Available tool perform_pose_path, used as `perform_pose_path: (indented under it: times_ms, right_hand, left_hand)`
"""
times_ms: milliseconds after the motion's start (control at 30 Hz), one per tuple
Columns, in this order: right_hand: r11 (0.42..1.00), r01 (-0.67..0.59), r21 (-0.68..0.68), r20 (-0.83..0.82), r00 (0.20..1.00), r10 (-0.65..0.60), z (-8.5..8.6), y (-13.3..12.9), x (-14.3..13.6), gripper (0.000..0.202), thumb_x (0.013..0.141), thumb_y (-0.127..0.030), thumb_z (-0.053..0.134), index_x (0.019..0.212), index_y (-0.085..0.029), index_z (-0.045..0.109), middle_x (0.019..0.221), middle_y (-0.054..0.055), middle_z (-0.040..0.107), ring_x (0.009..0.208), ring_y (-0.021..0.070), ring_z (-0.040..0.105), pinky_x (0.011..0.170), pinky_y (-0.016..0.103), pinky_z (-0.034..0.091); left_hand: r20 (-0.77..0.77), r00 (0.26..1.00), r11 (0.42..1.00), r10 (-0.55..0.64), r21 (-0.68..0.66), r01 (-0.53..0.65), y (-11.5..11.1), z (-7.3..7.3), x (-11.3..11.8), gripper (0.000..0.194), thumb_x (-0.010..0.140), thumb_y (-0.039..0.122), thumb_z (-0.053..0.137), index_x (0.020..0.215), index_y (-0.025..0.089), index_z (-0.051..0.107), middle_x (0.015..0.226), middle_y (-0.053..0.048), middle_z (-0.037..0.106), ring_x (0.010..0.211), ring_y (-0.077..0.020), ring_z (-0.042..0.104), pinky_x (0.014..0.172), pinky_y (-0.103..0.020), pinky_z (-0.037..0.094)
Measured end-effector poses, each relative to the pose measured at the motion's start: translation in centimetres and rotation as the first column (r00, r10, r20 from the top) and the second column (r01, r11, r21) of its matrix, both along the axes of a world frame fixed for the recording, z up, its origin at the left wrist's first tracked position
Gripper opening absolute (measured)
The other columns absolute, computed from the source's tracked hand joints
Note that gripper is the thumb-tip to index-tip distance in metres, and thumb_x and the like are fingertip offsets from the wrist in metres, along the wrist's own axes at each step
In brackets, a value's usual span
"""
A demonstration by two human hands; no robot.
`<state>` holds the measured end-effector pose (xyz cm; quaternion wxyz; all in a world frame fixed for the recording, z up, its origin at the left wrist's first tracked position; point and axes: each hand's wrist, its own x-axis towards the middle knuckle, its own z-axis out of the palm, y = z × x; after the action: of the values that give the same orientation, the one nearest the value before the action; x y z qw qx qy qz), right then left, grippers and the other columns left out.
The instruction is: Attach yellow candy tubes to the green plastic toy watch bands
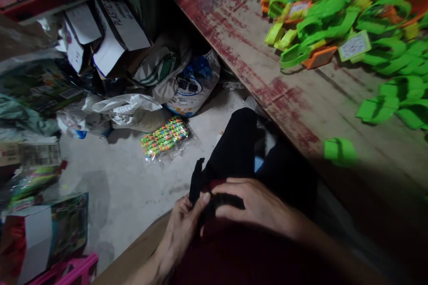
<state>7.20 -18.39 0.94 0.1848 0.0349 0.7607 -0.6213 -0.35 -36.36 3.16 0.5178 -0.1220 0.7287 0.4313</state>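
Both hands are in front of my dark red shirt (240,249), above my lap. My left hand (182,225) is closed, thumb pressed down on a black strap (198,171) whose loose end sticks up past the fingers. Close beside it, my right hand (257,200) curls its fingers and thumb around a dark part of the same strap, fingertips near the left thumb. What lies between the two hands is dark and partly hidden. My legs in black trousers (234,142) extend under the table edge.
A worn wooden table (284,111) on the right bears a heap of green, orange and yellow toy watches (317,22) and a single green band (339,151). Cartons (117,31), plastic sacks (194,84) and a packet of colourful pieces (165,136) are on the left. A pink frame (76,269) stands lower left.
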Motion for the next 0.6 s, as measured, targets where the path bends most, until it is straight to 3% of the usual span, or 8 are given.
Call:
perform_pose_path:
  times_ms: [133,267,333,400,467,600]
  right_hand:
    - [0.999,0.036,-0.015,-0.036,0.999,-0.037,-0.6,0.2,0.2,0.026,0.088,-0.031,0.062,0.112,-0.023,0.069,0.105,0.004,0.069,0.096,0.0189,0.064,0.086,0.028,0.047]
    - [0.987,0.149,-0.053,0.061,0.987,-0.146,-1.6,0.0,0.6,0.033,0.084,-0.035,0.067,0.115,-0.025,0.068,0.108,0.005,0.069,0.094,0.0198,0.065,0.080,0.028,0.051]
    - [0.983,0.173,-0.056,0.107,0.980,-0.166,-1.8,-0.2,0.7,0.034,0.082,-0.037,0.069,0.115,-0.027,0.069,0.112,0.005,0.068,0.103,0.0228,0.062,0.080,0.029,0.052]
    - [0.983,0.178,-0.048,0.099,0.980,-0.172,-1.8,-0.3,0.7,0.034,0.081,-0.036,0.070,0.113,-0.027,0.070,0.113,0.005,0.068,0.115,0.0258,0.057,0.089,0.034,0.050]
    - [0.985,0.165,-0.046,0.060,0.985,-0.162,-1.8,-0.3,0.6,0.033,0.080,-0.033,0.071,0.113,-0.025,0.070,0.109,0.005,0.070,0.116,0.0265,0.056,0.096,0.038,0.046]
    - [0.990,0.124,-0.060,0.037,0.992,-0.122,-1.5,-0.2,0.3,0.033,0.082,-0.028,0.069,0.114,-0.022,0.069,0.105,0.007,0.069,0.106,0.0246,0.061,0.095,0.037,0.046]
  left_hand:
    - [-0.161,0.949,0.961,-0.272,-0.105,0.258,0.2,0.7,-1.7,0.061,0.080,0.064,0.053,0.044,0.015,0.053,0.044,-0.002,0.050,0.040,-0.0089,0.037,0.040,-0.022,0.024]
    - [-0.415,0.815,0.910,-0.404,-0.273,0.312,0.5,1.0,-3.3,0.048,0.077,0.058,0.058,0.056,0.016,0.056,0.053,0.000,0.051,0.049,-0.0108,0.039,0.047,-0.022,0.029]
    - [-0.356,0.846,0.915,-0.397,-0.227,0.333,0.7,1.1,-3.7,0.049,0.078,0.059,0.055,0.056,0.016,0.055,0.050,0.000,0.050,0.048,-0.0109,0.040,0.047,-0.022,0.029]
    - [-0.190,0.923,0.942,-0.334,-0.105,0.319,0.7,1.1,-3.7,0.053,0.080,0.061,0.051,0.053,0.015,0.055,0.045,0.000,0.049,0.042,-0.0096,0.038,0.045,-0.022,0.027]
    - [-0.076,0.969,0.972,-0.236,-0.017,0.235,0.5,0.9,-3.4,0.057,0.082,0.061,0.051,0.048,0.015,0.055,0.040,0.000,0.045,0.037,-0.0078,0.035,0.042,-0.022,0.023]
    - [0.019,0.996,0.991,-0.081,0.110,0.079,-0.4,0.0,-2.7,0.059,0.084,0.058,0.056,0.045,0.013,0.057,0.038,0.001,0.043,0.035,-0.0052,0.032,0.039,-0.020,0.019]
